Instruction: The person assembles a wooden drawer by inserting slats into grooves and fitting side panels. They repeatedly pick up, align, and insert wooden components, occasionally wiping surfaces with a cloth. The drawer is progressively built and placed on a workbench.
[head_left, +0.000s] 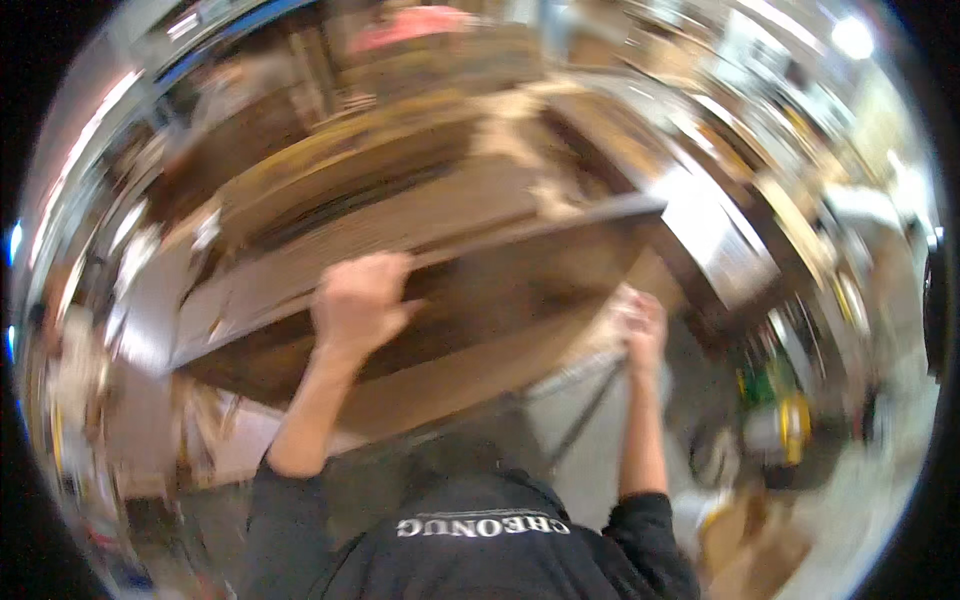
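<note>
A long dark brown wooden panel point(500, 283) lies tilted across the view in front of me, its upper edge rising toward the right. My left hand point(360, 300) grips that upper edge, fingers curled over the top and thumb against the near face. Beside the panel's lower right end is my right hand point(641, 325), its fingers bent and closed. Something pale shows at those fingertips, but blur hides what it is. Along the panel's lower side runs a lighter brown strip point(450, 390). Motion smears the whole view.
Behind the panel lie more brown wooden pieces, among them a thick beam-like one point(340, 155). A dark wooden frame with a shiny pale surface point(715, 235) stands at the right. On the floor at lower right is a yellow and white object point(785, 430). A red item point(415, 25) shows far back.
</note>
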